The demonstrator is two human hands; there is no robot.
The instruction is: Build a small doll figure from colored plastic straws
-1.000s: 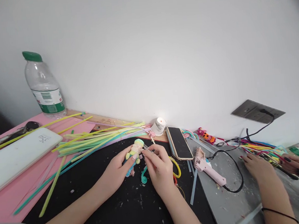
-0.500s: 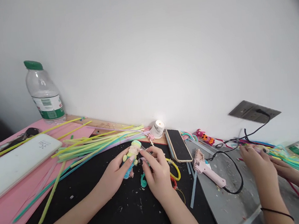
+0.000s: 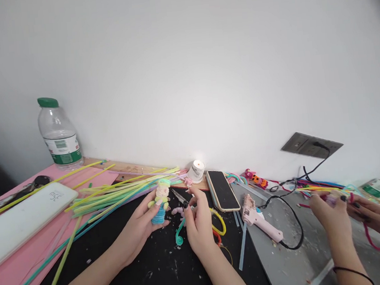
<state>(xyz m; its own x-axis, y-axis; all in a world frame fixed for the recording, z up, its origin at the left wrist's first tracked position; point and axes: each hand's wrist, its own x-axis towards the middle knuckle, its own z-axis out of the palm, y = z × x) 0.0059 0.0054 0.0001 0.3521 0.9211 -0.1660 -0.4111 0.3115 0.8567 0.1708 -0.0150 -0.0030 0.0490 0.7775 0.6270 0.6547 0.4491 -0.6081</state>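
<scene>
My left hand (image 3: 138,226) is closed around a small fuzzy doll (image 3: 159,200) with a teal cap, cream body and blue base, held upright over the black mat (image 3: 148,272). My right hand (image 3: 197,220) pinches small scissors (image 3: 179,197), whose blades point up and left toward the doll. A teal curled pipe cleaner (image 3: 179,234) and a yellow loop (image 3: 219,220) lie under my right hand.
A pile of long pastel sticks (image 3: 114,192) lies left of the doll. A lit candle (image 3: 195,170), a phone (image 3: 220,189), a pink glue gun (image 3: 258,216) with its cord, a bottle (image 3: 59,135) and a white device (image 3: 18,215) sit around. Another person's hands (image 3: 337,211) work with pipe cleaners at right.
My left hand has turned the doll upright and drawn it left. My right hand has pulled away from the doll, showing the scissors. The other person's hands have come together.
</scene>
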